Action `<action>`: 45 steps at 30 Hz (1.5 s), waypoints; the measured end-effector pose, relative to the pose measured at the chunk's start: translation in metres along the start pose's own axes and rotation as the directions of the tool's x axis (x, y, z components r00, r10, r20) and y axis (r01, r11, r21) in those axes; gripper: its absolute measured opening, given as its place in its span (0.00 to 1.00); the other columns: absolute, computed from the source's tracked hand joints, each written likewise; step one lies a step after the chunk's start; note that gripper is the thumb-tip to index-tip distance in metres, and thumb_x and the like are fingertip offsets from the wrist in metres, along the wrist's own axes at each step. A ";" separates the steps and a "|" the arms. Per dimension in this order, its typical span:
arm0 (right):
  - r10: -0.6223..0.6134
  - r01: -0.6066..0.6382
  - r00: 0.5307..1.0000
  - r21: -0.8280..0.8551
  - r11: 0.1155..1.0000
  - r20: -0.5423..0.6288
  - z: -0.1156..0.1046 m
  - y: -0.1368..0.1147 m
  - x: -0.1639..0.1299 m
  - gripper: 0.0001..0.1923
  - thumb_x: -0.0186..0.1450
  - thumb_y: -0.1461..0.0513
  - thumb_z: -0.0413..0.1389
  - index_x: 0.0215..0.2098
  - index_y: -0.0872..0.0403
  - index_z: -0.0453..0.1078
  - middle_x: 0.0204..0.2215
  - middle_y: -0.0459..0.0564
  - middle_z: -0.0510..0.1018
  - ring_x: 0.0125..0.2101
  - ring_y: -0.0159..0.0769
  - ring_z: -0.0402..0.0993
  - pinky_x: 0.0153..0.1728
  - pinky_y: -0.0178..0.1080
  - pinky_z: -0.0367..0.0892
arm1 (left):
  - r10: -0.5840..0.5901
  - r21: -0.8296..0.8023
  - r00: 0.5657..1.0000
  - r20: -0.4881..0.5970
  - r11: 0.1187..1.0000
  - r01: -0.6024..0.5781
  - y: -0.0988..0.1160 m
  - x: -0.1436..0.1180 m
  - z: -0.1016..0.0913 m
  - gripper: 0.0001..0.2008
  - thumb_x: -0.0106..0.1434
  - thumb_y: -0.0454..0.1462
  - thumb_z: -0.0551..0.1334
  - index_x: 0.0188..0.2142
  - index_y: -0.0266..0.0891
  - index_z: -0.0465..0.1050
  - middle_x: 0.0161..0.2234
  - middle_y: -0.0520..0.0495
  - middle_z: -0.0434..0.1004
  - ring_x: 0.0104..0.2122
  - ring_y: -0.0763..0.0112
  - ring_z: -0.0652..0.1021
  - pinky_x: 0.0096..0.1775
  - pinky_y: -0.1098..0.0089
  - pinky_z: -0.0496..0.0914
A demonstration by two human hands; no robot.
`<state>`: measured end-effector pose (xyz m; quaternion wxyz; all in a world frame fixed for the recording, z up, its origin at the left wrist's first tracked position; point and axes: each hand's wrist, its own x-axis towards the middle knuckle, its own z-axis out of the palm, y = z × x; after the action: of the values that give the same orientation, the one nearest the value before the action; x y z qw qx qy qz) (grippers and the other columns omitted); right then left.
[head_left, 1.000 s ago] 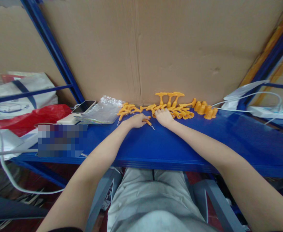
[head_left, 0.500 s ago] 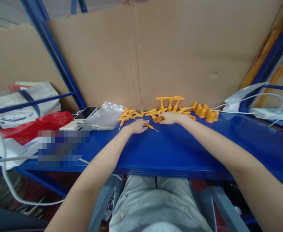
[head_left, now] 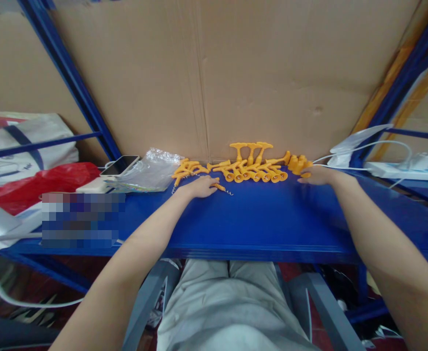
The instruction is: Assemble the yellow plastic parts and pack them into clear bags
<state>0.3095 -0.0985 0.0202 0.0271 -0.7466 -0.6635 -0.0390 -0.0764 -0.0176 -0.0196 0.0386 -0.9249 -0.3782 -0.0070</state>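
Observation:
My left hand (head_left: 203, 186) is closed around an orange corkscrew (head_left: 220, 187), its metal spiral pointing right over the blue table. At the right, my right hand (head_left: 318, 175) has its fingers closed on an orange cup-shaped cap (head_left: 305, 174) at the edge of a cluster of similar caps (head_left: 297, 163). Between the hands lies a row of orange T-handled pieces (head_left: 257, 176) with flared cup ends facing me. Behind them, three orange T-handled pieces (head_left: 251, 152) stand upright. Left of these, a pile of orange corkscrews (head_left: 186, 169) shows bare spirals.
A cardboard sheet (head_left: 272, 73) stands behind the blue table (head_left: 235, 219). On the left are a clear plastic bag (head_left: 157, 168), a phone (head_left: 121, 165) and a red bag (head_left: 63, 181). A white power strip (head_left: 393, 169) and cables lie on the right.
My right hand has moved right from the row of cup-ended pieces to the caps, uncovering the row. My left hand still holds the corkscrew. The view has shifted slightly.

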 end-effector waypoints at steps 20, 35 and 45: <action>0.246 -0.245 0.968 0.028 0.969 -0.040 0.013 0.003 -0.006 0.31 0.68 0.58 0.49 0.68 0.59 0.55 0.65 0.69 0.62 0.65 0.59 0.56 0.59 0.59 0.57 | 0.007 -0.022 1.000 0.003 1.000 -0.007 0.003 -0.002 -0.002 0.19 0.68 0.39 0.52 0.54 0.39 0.73 0.53 0.41 0.77 0.53 0.60 0.76 0.55 0.65 0.67; 0.238 -0.237 0.970 -0.022 0.971 0.053 0.014 -0.008 -0.007 0.36 0.70 0.55 0.49 0.71 0.60 0.48 0.70 0.69 0.51 0.70 0.64 0.40 0.61 0.73 0.37 | 0.016 -0.024 1.000 0.004 1.000 -0.016 0.003 -0.001 -0.002 0.17 0.68 0.39 0.53 0.51 0.40 0.74 0.51 0.42 0.79 0.51 0.61 0.76 0.53 0.66 0.68; 0.115 -0.114 0.993 0.025 0.993 -0.017 0.033 0.001 0.020 0.23 0.65 0.56 0.54 0.53 0.62 0.69 0.47 0.67 0.78 0.49 0.56 0.76 0.46 0.49 0.69 | -0.109 -0.081 0.994 -0.025 0.991 0.106 0.010 -0.007 -0.012 0.12 0.64 0.42 0.56 0.36 0.40 0.76 0.35 0.46 0.83 0.37 0.64 0.80 0.37 0.70 0.69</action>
<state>0.3138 -0.0761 -0.0110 0.0443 -0.7827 -0.6197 -0.0365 -0.0737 -0.0306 -0.0089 0.0068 -0.9038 -0.4263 -0.0377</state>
